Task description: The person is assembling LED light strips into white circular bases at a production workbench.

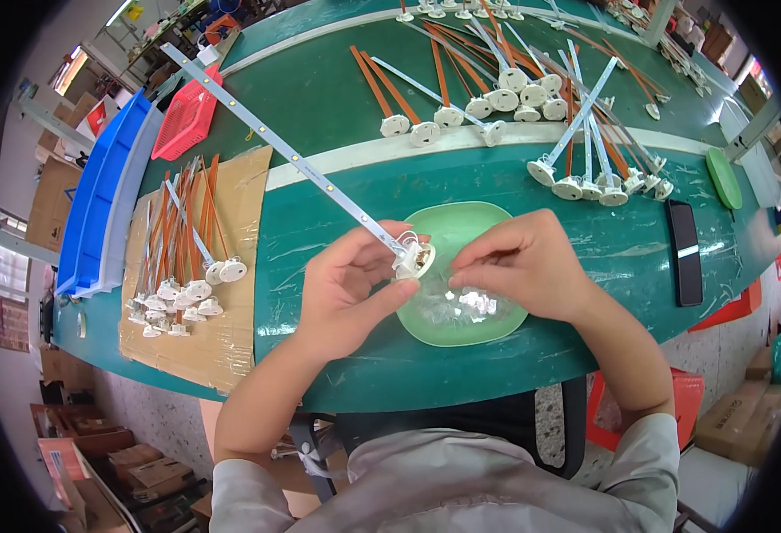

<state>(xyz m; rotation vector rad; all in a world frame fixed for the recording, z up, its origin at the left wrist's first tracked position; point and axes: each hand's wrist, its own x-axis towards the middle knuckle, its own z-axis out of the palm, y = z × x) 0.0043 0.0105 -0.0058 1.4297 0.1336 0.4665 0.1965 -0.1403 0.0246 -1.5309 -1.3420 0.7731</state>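
Observation:
My left hand (pixel 342 289) is closed round the white round base of an LED light strip (pixel 293 158). The strip slants up and away to the left, its row of small yellow LEDs facing up. Thin white wires and small parts show in the base (pixel 414 259), which is tilted toward my right hand (pixel 533 266). That hand is pinched just right of the base, apart from it; what its fingertips hold is too small to make out. Below both hands sits a light green oval tray (pixel 422 327) with small shiny clear pieces (pixel 479 305) in it.
Strips with white bases lie on cardboard (pixel 231 346) at left, beside a blue bin (pixel 102 200) and a red basket (pixel 186 115). More strips (pixel 586 178) are heaped at the far right. A phone (pixel 685 253) and a green dish (pixel 724 178) lie on the right.

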